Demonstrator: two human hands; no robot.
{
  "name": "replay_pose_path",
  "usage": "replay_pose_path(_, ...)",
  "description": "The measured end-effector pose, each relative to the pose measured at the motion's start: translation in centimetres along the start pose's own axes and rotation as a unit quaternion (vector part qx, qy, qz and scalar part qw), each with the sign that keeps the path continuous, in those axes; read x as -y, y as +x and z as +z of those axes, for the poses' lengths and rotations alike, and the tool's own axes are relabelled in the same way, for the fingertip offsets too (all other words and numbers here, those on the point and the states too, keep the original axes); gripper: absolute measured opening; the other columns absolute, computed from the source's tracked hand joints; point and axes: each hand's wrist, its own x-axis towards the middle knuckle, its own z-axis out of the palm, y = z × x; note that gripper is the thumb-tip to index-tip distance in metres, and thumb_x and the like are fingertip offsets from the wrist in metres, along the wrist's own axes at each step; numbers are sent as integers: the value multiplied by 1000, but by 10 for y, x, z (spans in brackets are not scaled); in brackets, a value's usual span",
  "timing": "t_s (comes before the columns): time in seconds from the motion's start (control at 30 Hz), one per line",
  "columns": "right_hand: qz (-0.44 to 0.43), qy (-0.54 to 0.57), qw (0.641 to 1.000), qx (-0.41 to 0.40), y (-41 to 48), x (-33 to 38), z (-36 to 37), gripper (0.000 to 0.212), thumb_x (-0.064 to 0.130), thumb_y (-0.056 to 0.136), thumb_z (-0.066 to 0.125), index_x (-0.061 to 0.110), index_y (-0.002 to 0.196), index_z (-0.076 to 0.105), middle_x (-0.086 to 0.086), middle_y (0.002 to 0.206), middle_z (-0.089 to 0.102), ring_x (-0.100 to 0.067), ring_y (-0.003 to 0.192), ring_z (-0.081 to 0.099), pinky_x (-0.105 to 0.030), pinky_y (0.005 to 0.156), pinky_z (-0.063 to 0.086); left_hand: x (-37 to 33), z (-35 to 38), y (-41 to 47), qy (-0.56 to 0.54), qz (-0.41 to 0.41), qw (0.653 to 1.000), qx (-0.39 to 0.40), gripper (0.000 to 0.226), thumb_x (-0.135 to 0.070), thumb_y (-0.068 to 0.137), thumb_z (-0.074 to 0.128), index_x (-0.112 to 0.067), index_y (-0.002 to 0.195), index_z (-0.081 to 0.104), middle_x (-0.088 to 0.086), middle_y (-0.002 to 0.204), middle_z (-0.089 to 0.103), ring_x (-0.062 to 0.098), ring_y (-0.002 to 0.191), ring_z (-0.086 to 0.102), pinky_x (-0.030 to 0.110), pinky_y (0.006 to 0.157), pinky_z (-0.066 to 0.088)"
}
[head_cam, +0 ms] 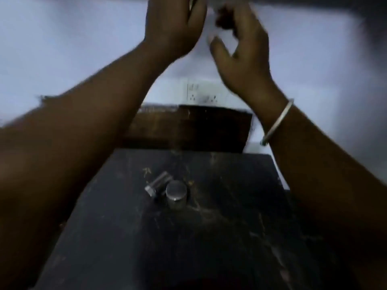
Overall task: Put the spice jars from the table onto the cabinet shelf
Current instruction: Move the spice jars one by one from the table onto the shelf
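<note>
Two unlabelled jars [167, 190] on table [230, 227]

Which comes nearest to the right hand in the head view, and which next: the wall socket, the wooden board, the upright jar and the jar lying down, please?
From the right hand:
1. Wall socket, just below it on the wall.
2. Wooden board, lower, against the wall.
3. Upright jar and jar lying down, side by side on the dark table: too close to call.
</note>
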Motion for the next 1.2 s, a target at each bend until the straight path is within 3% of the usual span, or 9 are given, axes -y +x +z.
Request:
replay_pose_path(0.13, 136, 5, 981, 139, -150, -17, 36, 37, 10, 85, 73, -3, 118, 65, -19, 114, 66, -33, 107, 64, -41, 96, 51, -15, -26, -171, -139, -80, 979, 128, 18, -6, 89, 56, -1, 104, 67, 17, 101, 67, 33, 98, 60, 46, 87, 46)
replay_pose_path(0.27, 279, -3, 876, 395, -270, -24, 77, 68, 20, 80, 81, 7, 140, 51, -15, 138, 50, -30, 126, 53, -47, 105, 48, -17, -45, -337, -130, -311, 914, 228, 16, 0, 84, 58, -7, 96, 66, 13, 96, 67, 29, 91, 60, 51, 79, 50)
replay_pose_path(0.37, 293, -10, 819, 492, -318, -23, 115, 94, 29, 81, 81, 14, 157, 28, -21, 157, 26, -43, 141, 39, -53, 115, 40, -18, -58, -402, -150, -397, 854, 302, 31, 11, 86, 59, -19, 93, 62, 4, 92, 64, 16, 82, 60, 39, 75, 52)
replay_pose_path(0.5, 265, -90, 776, 566, -340, -28, 157, 96, 34, 88, 73, 29, 162, 12, -26, 166, -3, -54, 151, 13, -58, 120, 30, -17, -61, -432, -163, -399, 796, 425, 27, 6, 88, 59, -19, 94, 66, 1, 92, 68, 19, 80, 64, 37, 74, 52)
replay_pose_path(0.67, 253, -118, 807, 521, -342, -35, 170, 65, 32, 89, 72, 24, 145, 41, -17, 145, 36, -42, 131, 48, -46, 107, 46, -13, -61, -438, -205, -444, 730, 477, 37, -5, 95, 64, -41, 101, 55, -17, 96, 62, -4, 85, 62, 15, 75, 45)
replay_pose_path(0.8, 303, -94, 819, 477, -335, -40, 157, 67, 34, 86, 74, 25, 144, 42, -15, 142, 45, -39, 125, 55, -45, 103, 49, -2, -61, -437, -203, -464, 707, 493, 32, -8, 98, 61, -25, 125, 57, -9, 109, 63, 8, 100, 64, 28, 88, 53)
replay_pose_path(0.97, 375, -11, 827, 419, -303, -35, 124, 74, 44, 77, 78, 36, 140, 41, 2, 141, 48, -19, 123, 55, -37, 98, 52, 3, -61, -400, -305, -528, 687, 395, 16, -26, 103, 58, -37, 113, 63, -5, 109, 70, 4, 98, 70, 29, 77, 60)
replay_pose_path(1.1, 399, 127, 825, 379, -250, -16, 77, 66, 47, 71, 82, 43, 128, 48, 18, 121, 55, -4, 109, 58, -23, 82, 51, -2, -61, -340, -386, -545, 645, 372, 32, -49, 98, 51, -44, 128, 61, -9, 125, 66, 6, 111, 67, 33, 88, 57)
replay_pose_path(1.2, 381, 201, 839, 333, -211, 5, 45, 61, 38, 76, 84, 29, 129, 54, 10, 120, 62, -8, 111, 62, -31, 88, 58, -21, -70, -296, -483, -516, 605, 366, 48, -54, 102, 42, -31, 141, 57, 2, 134, 66, 22, 121, 66, 39, 92, 60)
